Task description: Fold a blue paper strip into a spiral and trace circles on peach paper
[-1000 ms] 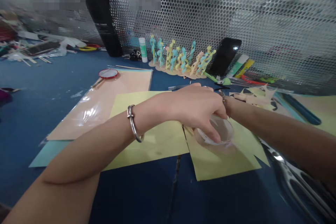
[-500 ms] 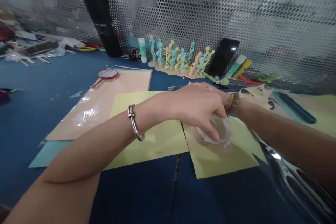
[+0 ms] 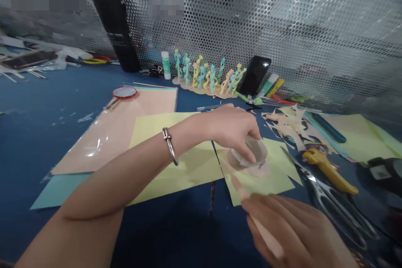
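My left hand [image 3: 235, 127] curves over a clear round plastic cup [image 3: 259, 150], thumb and fingers on its rim. The cup stands on a yellow paper sheet [image 3: 279, 176], and a pinkish tint shows around its base. In the foreground is my right hand [image 3: 289, 226], smeared by motion, its fingers closed around a slim pale peach pen-like stick [image 3: 265, 232]. The stick's blurred front end points at the yellow sheet, just short of the cup. Whether it touches the paper I cannot tell.
Scissors [image 3: 329, 197] and a yellow-handled tool [image 3: 333, 171] lie at the right, near paper scraps [image 3: 287, 123]. Behind stand curled-paper decorations [image 3: 209, 77], a glue stick [image 3: 166, 65], a phone [image 3: 256, 75] and a black bottle [image 3: 114, 25]. Wrapped peach paper [image 3: 103, 134] lies left.
My right hand has come back from beyond the left hand to the near right, with the peach stick in it. My left hand remains at the cup. The view has shifted slightly.
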### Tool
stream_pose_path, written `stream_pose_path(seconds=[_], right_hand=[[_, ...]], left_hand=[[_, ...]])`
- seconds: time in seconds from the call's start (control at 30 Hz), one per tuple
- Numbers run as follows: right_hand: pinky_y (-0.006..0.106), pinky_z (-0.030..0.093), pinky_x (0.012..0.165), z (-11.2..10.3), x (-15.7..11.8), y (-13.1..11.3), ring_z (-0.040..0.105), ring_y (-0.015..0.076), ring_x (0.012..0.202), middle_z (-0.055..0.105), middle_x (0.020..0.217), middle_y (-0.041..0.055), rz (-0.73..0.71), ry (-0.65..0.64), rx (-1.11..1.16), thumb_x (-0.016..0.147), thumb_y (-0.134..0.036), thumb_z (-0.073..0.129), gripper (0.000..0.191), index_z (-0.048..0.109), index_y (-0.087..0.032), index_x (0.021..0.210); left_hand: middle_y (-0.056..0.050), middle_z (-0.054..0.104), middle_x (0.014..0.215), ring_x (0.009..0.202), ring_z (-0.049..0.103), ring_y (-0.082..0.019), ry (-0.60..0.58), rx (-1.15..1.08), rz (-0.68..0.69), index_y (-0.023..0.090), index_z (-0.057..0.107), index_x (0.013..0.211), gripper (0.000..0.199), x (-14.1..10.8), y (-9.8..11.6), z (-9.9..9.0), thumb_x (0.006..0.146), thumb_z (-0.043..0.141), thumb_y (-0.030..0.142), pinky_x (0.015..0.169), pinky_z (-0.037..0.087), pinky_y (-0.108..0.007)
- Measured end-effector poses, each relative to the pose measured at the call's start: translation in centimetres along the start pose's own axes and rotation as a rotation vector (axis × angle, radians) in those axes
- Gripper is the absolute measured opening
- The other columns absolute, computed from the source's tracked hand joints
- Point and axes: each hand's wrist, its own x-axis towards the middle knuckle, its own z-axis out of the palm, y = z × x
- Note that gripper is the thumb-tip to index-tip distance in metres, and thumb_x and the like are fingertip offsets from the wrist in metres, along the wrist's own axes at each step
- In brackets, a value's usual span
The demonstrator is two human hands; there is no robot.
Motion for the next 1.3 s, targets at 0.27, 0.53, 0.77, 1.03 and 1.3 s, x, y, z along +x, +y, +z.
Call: stream_pose_path(seconds=[0.27, 0.53, 0.77, 1.03, 1.3], right_hand=[[0.029, 0.045, 0.04, 3.8, 2.1, -1.0, 0.062, 0.0182, 0.055, 0.068, 0.078, 0.0104, 0.018, -0.103, -0.111, 0.091, -0.014, 0.038, 0.026, 0.057, -0.005, 0.106], [0.029, 0.034, 0.034, 5.5, 3.4, -0.6, 0.056, 0.0178, 0.042, 0.06, 0.062, 0.0046, 0.106, -0.085, -0.215, 0.089, -0.015, 0.039, 0.019, 0.057, -0.01, 0.093], [0.03, 0.036, 0.036, 5.0, 2.8, -0.7, 0.058, 0.0177, 0.047, 0.059, 0.064, 0.0045, 0.091, -0.083, -0.158, 0.09, -0.014, 0.038, 0.019, 0.056, -0.009, 0.094], [0.029, 0.043, 0.041, 3.3, 0.4, -0.7, 0.06, 0.0166, 0.051, 0.061, 0.067, 0.0046, 0.102, -0.152, 0.001, 0.09, -0.013, 0.039, 0.018, 0.055, -0.009, 0.1], [0.027, 0.048, 0.049, 3.1, -0.4, 0.2, 0.066, 0.0172, 0.065, 0.068, 0.082, 0.0064, 0.161, -0.121, 0.14, 0.091, -0.012, 0.04, 0.017, 0.052, -0.014, 0.104]], left_hand=[[-0.002, 0.065, 0.075, 0.074, 0.054, -0.021, -0.028, -0.011, 0.009, 0.027, 0.07, 0.092, 0.032, -0.3, 0.2, -0.3, 0.068, 0.064, 0.048, 0.071, 0.03, -0.032], [-0.004, 0.064, 0.072, 0.075, 0.054, -0.022, -0.003, -0.057, 0.023, 0.023, 0.069, 0.081, 0.027, -0.3, -0.1, -0.1, 0.07, 0.062, 0.047, 0.071, 0.028, -0.033], [-0.003, 0.063, 0.072, 0.076, 0.054, -0.022, -0.013, -0.045, 0.027, 0.023, 0.069, 0.082, 0.028, -0.4, -0.1, -0.2, 0.072, 0.061, 0.048, 0.071, 0.027, -0.033], [-0.002, 0.061, 0.072, 0.075, 0.053, -0.021, 0.008, -0.031, 0.036, 0.025, 0.07, 0.087, 0.032, -0.3, -0.4, 0.1, 0.071, 0.061, 0.051, 0.069, 0.025, -0.031], [-0.002, 0.065, 0.077, 0.078, 0.054, -0.022, -0.019, -0.039, 0.009, 0.026, 0.07, 0.091, 0.033, -0.2, -0.2, 0.0, 0.07, 0.062, 0.05, 0.072, 0.027, -0.033]])
